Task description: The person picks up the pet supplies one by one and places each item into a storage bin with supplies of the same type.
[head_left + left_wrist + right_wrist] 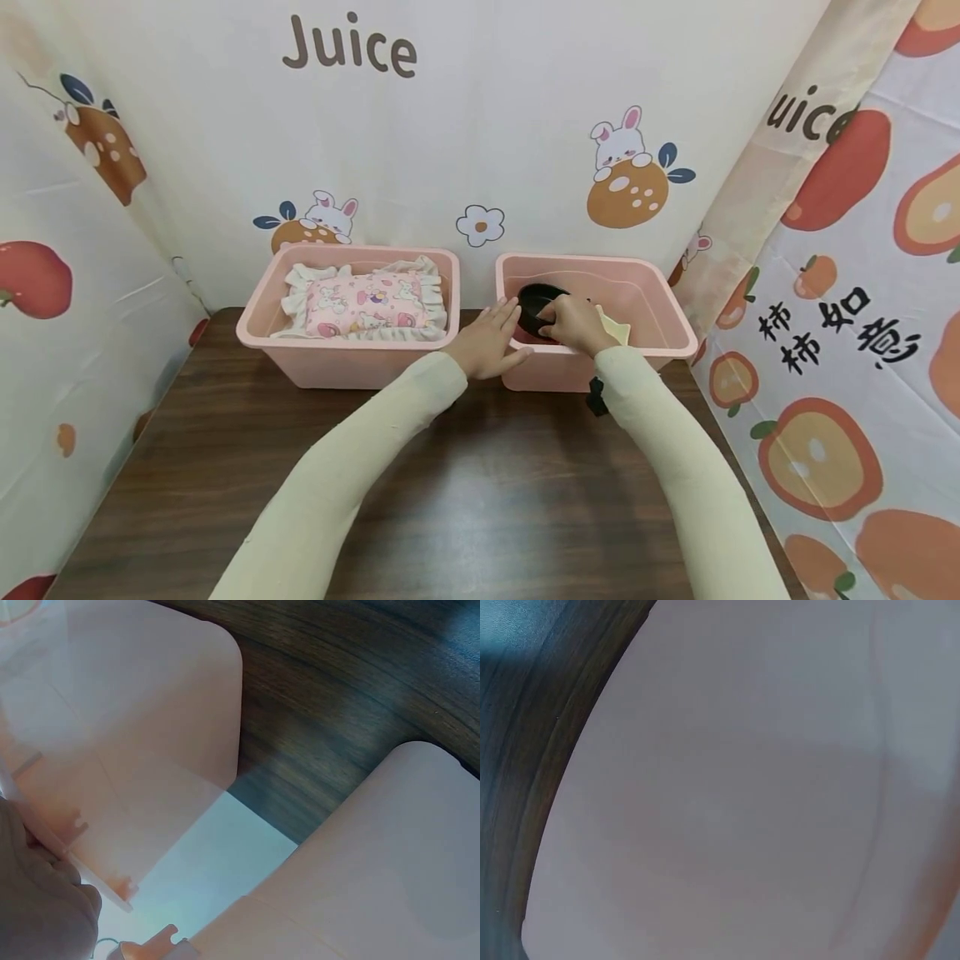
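Note:
In the head view my right hand reaches over the front rim of the right pink bin. Its fingers and thumb pinch the edge of a round black bowl-like vessel, whose lower part is hidden in the bin. My left hand rests at that bin's left rim, its fingers fairly straight and holding nothing. A pale yellow item lies in the same bin, partly covered by the right hand. The right wrist view has only the bin's outer wall.
A second pink bin stands to the left, holding a pink printed pillow with white ruffles. A narrow gap separates the bins. Both stand at the back of the dark wooden table, against printed curtains.

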A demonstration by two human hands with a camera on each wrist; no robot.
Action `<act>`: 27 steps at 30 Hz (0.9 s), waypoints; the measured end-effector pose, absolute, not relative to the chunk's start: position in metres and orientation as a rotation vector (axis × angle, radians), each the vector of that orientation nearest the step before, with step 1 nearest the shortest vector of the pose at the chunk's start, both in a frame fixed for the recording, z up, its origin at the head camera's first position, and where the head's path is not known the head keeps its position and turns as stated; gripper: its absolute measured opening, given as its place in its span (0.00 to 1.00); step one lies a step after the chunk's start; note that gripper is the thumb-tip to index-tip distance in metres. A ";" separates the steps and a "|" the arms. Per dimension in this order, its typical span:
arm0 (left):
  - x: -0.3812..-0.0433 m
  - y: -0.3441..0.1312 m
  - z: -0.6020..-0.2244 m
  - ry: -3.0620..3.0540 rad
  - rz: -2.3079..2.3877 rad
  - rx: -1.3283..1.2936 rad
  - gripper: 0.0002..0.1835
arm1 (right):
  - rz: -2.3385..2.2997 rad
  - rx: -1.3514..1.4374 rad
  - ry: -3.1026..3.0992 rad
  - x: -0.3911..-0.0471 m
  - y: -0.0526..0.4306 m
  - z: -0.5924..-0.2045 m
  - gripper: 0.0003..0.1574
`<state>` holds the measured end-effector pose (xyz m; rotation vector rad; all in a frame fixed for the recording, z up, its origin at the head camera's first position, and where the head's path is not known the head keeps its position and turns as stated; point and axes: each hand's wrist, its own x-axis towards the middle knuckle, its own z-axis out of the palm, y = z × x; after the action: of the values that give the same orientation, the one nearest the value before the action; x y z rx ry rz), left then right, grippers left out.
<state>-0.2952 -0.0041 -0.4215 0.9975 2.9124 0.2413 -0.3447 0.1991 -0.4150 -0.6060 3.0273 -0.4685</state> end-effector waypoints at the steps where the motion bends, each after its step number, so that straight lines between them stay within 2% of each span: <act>1: -0.295 -0.004 -0.422 2.913 0.240 1.001 0.43 | -0.463 -0.606 3.021 -0.346 0.199 -0.416 0.13; 27: -0.294 -0.004 -0.419 2.901 0.228 0.992 0.43 | -0.328 -0.703 2.949 -0.359 0.193 -0.425 0.14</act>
<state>-0.2936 -0.0037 -0.4185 0.9924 2.9006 0.2279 -0.3592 0.1933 -0.4253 -0.7030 2.9486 -0.3277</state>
